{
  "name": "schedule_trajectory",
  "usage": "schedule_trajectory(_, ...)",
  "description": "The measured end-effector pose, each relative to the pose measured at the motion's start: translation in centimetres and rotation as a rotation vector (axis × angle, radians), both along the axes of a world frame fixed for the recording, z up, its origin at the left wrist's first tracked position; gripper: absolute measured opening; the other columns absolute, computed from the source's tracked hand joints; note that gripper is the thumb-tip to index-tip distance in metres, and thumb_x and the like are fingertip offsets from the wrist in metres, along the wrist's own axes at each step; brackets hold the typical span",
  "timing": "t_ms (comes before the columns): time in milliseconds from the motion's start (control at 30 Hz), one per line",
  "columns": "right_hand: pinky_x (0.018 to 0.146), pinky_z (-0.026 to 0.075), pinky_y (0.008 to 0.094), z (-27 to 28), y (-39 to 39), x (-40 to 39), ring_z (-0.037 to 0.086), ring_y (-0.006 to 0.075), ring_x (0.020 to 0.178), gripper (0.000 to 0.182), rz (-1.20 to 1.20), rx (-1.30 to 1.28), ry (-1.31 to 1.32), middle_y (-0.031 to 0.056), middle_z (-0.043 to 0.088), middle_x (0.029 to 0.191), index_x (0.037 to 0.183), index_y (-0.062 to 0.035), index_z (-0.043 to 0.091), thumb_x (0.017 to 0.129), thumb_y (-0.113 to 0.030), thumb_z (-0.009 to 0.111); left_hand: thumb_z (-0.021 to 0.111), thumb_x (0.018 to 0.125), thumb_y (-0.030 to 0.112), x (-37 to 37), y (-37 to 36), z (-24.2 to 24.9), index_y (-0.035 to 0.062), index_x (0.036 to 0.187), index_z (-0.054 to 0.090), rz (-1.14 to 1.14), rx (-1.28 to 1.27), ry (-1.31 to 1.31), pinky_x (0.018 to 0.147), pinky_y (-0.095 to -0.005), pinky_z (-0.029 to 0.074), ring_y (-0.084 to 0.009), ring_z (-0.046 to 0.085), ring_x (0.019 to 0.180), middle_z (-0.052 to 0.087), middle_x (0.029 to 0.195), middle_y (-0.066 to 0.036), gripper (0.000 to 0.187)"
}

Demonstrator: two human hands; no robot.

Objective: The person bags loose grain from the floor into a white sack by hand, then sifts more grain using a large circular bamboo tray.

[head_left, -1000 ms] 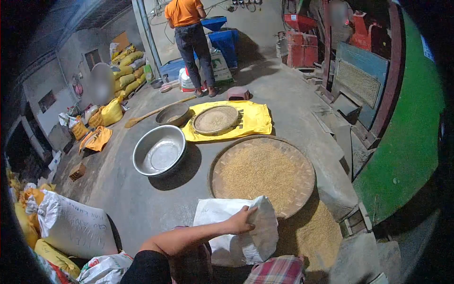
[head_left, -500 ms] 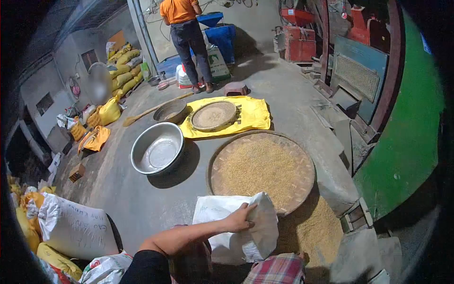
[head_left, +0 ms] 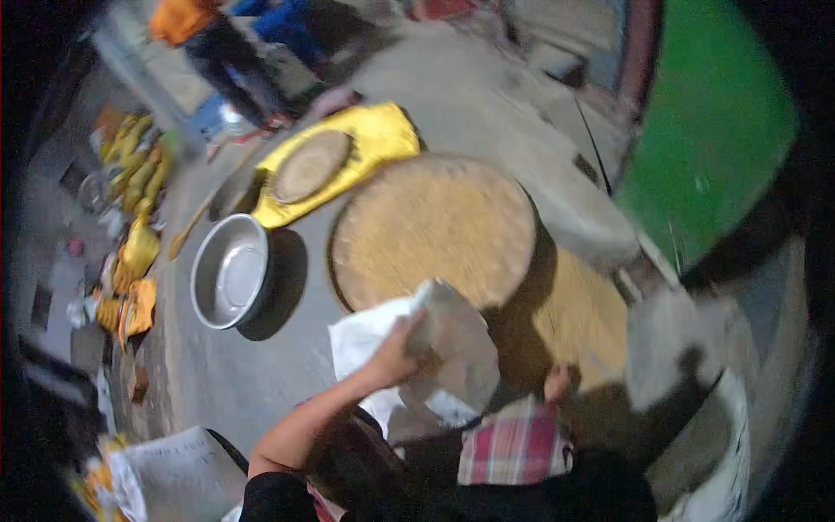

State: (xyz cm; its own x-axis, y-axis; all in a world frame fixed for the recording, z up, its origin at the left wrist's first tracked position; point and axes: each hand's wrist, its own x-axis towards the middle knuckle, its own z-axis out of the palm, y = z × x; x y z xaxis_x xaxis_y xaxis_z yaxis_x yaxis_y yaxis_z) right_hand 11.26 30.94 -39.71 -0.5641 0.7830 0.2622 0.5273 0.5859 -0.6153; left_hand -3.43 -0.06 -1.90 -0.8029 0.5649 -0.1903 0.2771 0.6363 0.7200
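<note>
My left hand point(head_left: 396, 355) is closed on the rim of a white woven sack point(head_left: 465, 348), blurred by motion. The sack stands between my knees with its mouth spread, against the near edge of a large round winnowing tray point(head_left: 335, 261). A broad layer of yellow-brown grain point(head_left: 435, 230) covers the tray. More grain point(head_left: 591, 322) lies on the floor to the right. My right hand does not show. A small patch of skin beyond my plaid-covered knee point(head_left: 517, 444) looks like a foot.
A metal basin point(head_left: 203, 291) stands left of the tray. Behind it, a smaller round tray point(head_left: 313, 165) rests on a yellow sack point(head_left: 391, 130). A person in orange point(head_left: 178, 19) stands at the back. A green panel point(head_left: 709, 130) rises on the right; a filled white sack point(head_left: 178, 474) sits lower left.
The view has swung right and tilted, so the basin and trays sit further left. My left hand stays on the sack's rim. A pale sack has come into view at lower right.
</note>
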Motion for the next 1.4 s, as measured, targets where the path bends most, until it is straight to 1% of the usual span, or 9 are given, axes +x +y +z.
schedule_trajectory(33, 0.088, 0.038, 0.0394, 2.1, 0.3, 0.1, 0.048, 0.0366, 0.099, 0.030, 0.000, -0.380, -0.226, 0.0211, 0.054, 0.104, 0.105, -0.0018, 0.055, 0.080, -0.018, 0.052, 0.066, 0.068, 0.018, 0.1, 0.0, 0.4, 0.0044, 0.131, 0.025, 0.004, -0.037, -0.022, 0.099, -0.0366, 0.026, -0.0376, 0.030, 0.119, 0.031, 0.125, -0.028, 0.076)
schedule_trajectory(133, 0.093, 0.031, 0.0448, -1.0, 3.5, 2.5, 0.043, 0.0358, 0.107, 0.037, 0.189, 0.522, -0.363, 0.0165, 0.047, 0.115, 0.111, -0.0053, 0.048, 0.079, -0.021, 0.055, 0.062, 0.074, 0.006, 0.5, 0.7, 2.2, 0.0030, 0.129, 0.030, 0.075, -0.065, -0.124, 0.099, -0.0309, 0.026, -0.0219, 0.032, 0.120, 0.032, 0.132, -0.013, 0.065)
schedule_trajectory(167, 0.095, 0.028, 0.0480, 7.5, 3.3, 1.1, 0.040, 0.0378, 0.108, 0.039, -0.064, -0.124, -0.255, 0.0176, 0.044, 0.117, 0.109, -0.0070, 0.050, 0.078, -0.028, 0.056, 0.059, 0.075, 0.003, 0.7, 1.0, 2.6, 0.0029, 0.130, 0.029, 0.059, -0.026, -0.117, 0.099, -0.0299, 0.026, -0.0206, 0.031, 0.120, 0.032, 0.132, -0.012, 0.062)
schedule_trajectory(367, 0.093, 0.029, 0.0451, 4.8, 7.6, 1.1, 0.039, 0.0352, 0.110, 0.052, -0.261, -0.080, -0.333, 0.0154, 0.043, 0.118, 0.117, -0.0096, 0.043, 0.079, -0.044, 0.050, 0.055, 0.078, 0.002, 0.8, 1.8, 3.2, 0.0045, 0.132, 0.027, 0.118, -0.043, -0.207, 0.097, -0.0304, 0.028, -0.0222, 0.031, 0.120, 0.027, 0.133, -0.011, 0.060)
schedule_trajectory(667, 0.100, 0.012, 0.0541, 10.1, 0.1, -11.6, 0.001, 0.0354, 0.129, 0.077, 0.405, -0.575, -0.833, 0.0149, -0.005, 0.141, 0.136, -0.0209, 0.013, 0.077, -0.060, 0.044, 0.056, 0.077, 0.003, 0.4, 3.1, 2.0, 0.0058, 0.132, 0.027, 0.195, 0.005, -0.263, 0.094, -0.0325, 0.033, -0.0245, 0.034, 0.117, 0.032, 0.121, -0.013, 0.062)
schedule_trajectory(1000, 0.083, 0.038, 0.0324, 0.3, -1.2, -4.3, 0.046, 0.0187, 0.101, 0.034, 0.153, -1.196, 0.480, 0.0075, 0.049, 0.108, 0.111, -0.0072, 0.049, 0.080, -0.020, 0.057, 0.059, 0.077, 0.005, -0.4, 3.5, 1.6, 0.0053, 0.132, 0.024, 0.141, -0.042, -0.232, 0.098, -0.0325, 0.027, -0.0256, 0.027, 0.122, 0.020, 0.132, -0.018, 0.066)
schedule_trajectory(1033, 0.073, 0.044, 0.0301, 0.0, -0.1, -4.2, 0.055, 0.0161, 0.086, 0.027, 0.293, -0.828, 0.055, 0.0041, 0.058, 0.093, 0.102, -0.0054, 0.055, 0.078, -0.015, 0.059, 0.058, 0.077, 0.004, -0.3, 3.5, 1.6, 0.0044, 0.133, 0.023, 0.159, 0.032, -0.280, 0.098, -0.0324, 0.027, -0.0258, 0.028, 0.121, 0.021, 0.131, -0.018, 0.066)
schedule_trajectory(1200, 0.054, 0.044, 0.0235, 11.5, 0.8, -6.3, 0.055, 0.0083, 0.062, 0.018, 0.057, -1.320, 0.326, 0.0004, 0.059, 0.076, 0.089, -0.0040, 0.059, 0.072, -0.008, 0.064, 0.056, 0.077, 0.003, -0.3, 3.4, 2.3, 0.0040, 0.132, 0.024, 0.142, 0.023, -0.270, 0.098, -0.0332, 0.028, -0.0262, 0.029, 0.120, 0.025, 0.128, -0.017, 0.064)
schedule_trajectory(1400, 0.062, 0.047, 0.0263, 24.8, -7.8, -10.7, 0.055, 0.0095, 0.070, 0.021, 0.727, -1.198, 0.505, 0.0027, 0.060, 0.080, 0.091, -0.0048, 0.057, 0.072, -0.008, 0.065, 0.057, 0.076, 0.003, 0.0, 2.9, 2.9, 0.0035, 0.131, 0.024, 0.111, 0.000, -0.215, 0.097, -0.0341, 0.030, -0.0257, 0.030, 0.119, 0.027, 0.126, -0.017, 0.064)
